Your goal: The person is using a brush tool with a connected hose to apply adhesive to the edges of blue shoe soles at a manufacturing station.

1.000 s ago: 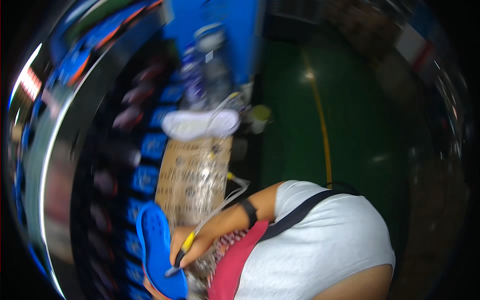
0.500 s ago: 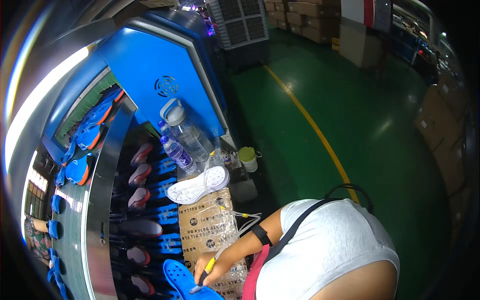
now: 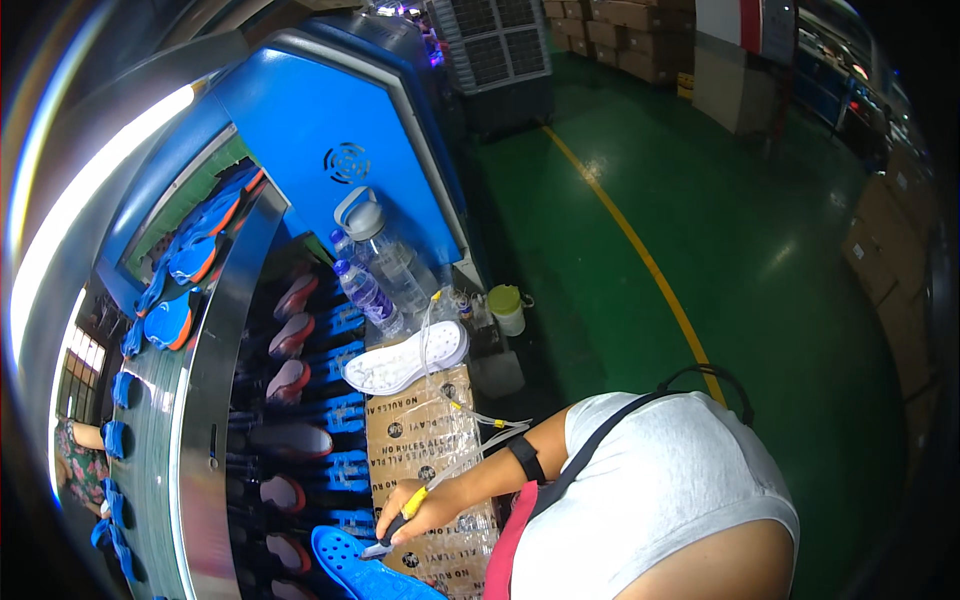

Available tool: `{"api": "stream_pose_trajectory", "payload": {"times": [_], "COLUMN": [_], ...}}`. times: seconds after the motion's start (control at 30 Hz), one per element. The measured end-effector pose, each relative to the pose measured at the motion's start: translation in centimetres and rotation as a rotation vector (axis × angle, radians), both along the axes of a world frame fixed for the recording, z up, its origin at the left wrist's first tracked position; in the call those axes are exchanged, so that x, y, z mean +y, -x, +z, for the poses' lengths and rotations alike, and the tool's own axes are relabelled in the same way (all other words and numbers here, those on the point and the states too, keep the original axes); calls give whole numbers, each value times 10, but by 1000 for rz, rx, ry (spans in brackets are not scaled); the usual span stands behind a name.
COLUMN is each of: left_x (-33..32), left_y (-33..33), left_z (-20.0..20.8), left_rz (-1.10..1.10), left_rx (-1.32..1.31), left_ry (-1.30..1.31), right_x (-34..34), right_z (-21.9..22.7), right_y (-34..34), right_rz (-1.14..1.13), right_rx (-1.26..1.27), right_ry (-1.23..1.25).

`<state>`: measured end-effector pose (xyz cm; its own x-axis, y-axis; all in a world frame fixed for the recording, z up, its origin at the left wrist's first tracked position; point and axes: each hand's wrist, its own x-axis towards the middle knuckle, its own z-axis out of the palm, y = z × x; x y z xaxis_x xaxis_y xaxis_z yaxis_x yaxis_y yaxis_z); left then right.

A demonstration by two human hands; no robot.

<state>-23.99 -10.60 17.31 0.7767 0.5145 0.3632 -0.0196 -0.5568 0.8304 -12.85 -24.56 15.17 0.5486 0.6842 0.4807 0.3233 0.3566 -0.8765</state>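
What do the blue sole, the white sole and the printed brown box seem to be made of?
Blue sole: probably moulded foam or rubber, fairly matte, with neat round holes. White sole: likely similar, smooth-rimmed with a pitted inside; foam or plastic stays open. Printed brown box: seemingly cardboard by its colour, glossy where wrinkled clear tape catches the light.

A head-worn fisheye looks down and ahead from near above the right hand (image 3: 416,512).

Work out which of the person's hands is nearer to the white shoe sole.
Right. The right hand grips a brush below the white shoe sole in the picture, apart from it; the left hand is not in view.
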Motion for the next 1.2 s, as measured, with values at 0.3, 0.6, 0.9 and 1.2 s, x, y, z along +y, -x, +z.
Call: {"api": "stream_pose_trajectory", "payload": {"times": [0.3,0.6,0.9,1.2], "left_x": [15,40,75,95], "left_y": [30,-48,-145,-191], "left_z": [5,139,190,206], "left_rz": [169,-502,-275,280], "left_rx": [-190,-648,-180,-203], "left_ry": [-197,790,806,-570], "right_x": [-9,-17,-37,-41], "right_z": [7,2,-10,-12], "right_y": [-13,-27,-39,-67], "right_rz": [-88,-94,-138,-170], "right_rx": [-2,3,111,158], "right_ry": [79,106,112,55]}}
